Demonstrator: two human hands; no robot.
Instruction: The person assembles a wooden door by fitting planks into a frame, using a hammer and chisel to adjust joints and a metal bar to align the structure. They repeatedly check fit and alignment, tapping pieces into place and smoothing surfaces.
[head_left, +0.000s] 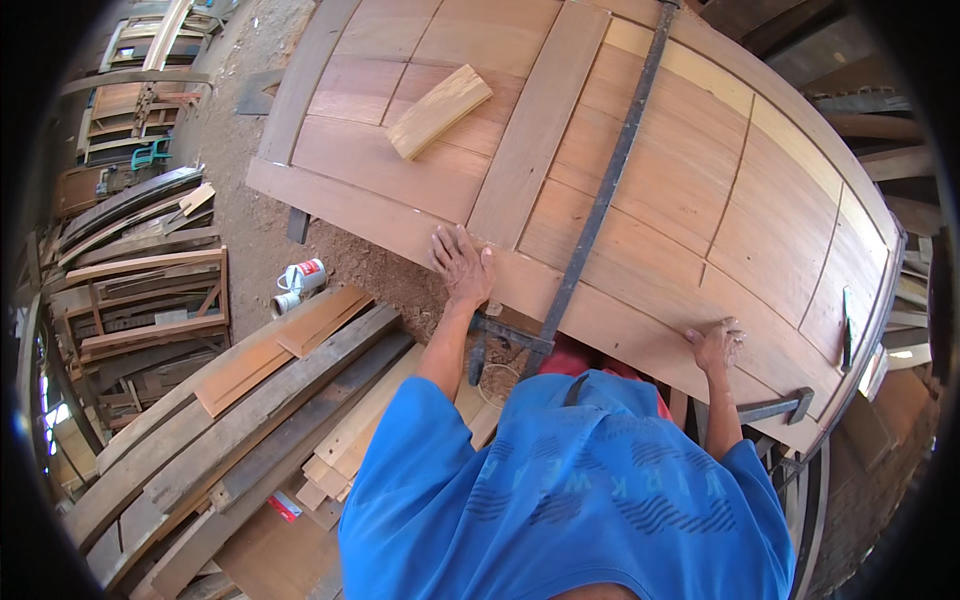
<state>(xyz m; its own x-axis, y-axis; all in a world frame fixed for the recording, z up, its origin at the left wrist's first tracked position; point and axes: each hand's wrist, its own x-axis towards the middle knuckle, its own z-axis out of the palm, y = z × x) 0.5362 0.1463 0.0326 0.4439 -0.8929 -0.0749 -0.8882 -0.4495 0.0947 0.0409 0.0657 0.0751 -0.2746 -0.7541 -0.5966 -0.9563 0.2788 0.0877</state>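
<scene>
A large wooden panel door (pixel 530 175) lies flat in front of me. My left hand (pixel 463 268) rests on its near frame rail, palm down with the fingers spread. Farther right, my right hand (pixel 717 346) touches the same near rail, fingers apart and holding nothing. Between the hands a long dark metal bar clamp (pixel 610 170) runs across the door. Its screw end (pixel 510 335) hangs at the near edge, close to my left forearm. A loose pale wood block (pixel 440 112) lies tilted on the left panels.
A second metal clamp (pixel 775 407) grips the near right corner. A slim green-and-dark tool (pixel 847 325) lies near the right end. Stacked planks (pixel 270 400) fill the lower left. White tins (pixel 302 275) stand on the dirt floor, with wooden frames (pixel 150 290) beyond.
</scene>
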